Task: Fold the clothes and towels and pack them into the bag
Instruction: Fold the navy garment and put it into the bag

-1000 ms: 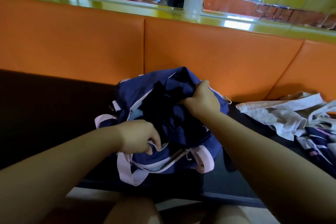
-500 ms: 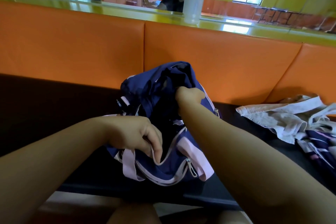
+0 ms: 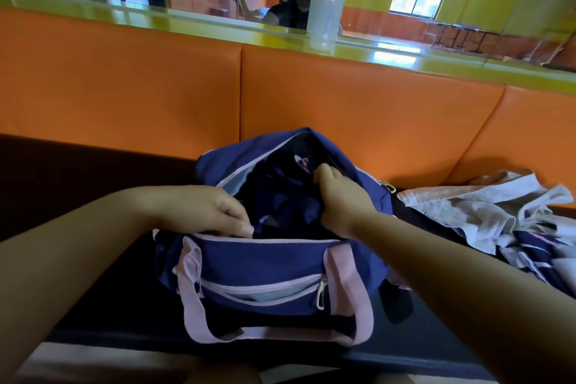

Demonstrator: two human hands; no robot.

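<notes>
A navy bag (image 3: 265, 268) with pale pink straps and zip trim stands on the black seat in front of me, its top zip gaping. Dark navy clothing (image 3: 280, 203) fills the opening. My left hand (image 3: 215, 212) pinches the near rim of the opening at the left. My right hand (image 3: 343, 199) is pushed into the opening from the right, fingers closed on the dark fabric inside. To the right on the seat lies a crumpled white towel (image 3: 486, 212) with a navy striped garment (image 3: 542, 256) beside it.
An orange padded backrest (image 3: 358, 109) rises right behind the bag. A green ledge (image 3: 156, 14) tops it, with a clear plastic bottle (image 3: 325, 14) standing there. A person sits beyond the ledge. The black seat (image 3: 62, 174) stretches to the left.
The bag has turned upright, its front pocket now facing me. My left hand moved from the strap to the rim of the opening. My right hand went deeper into the bag.
</notes>
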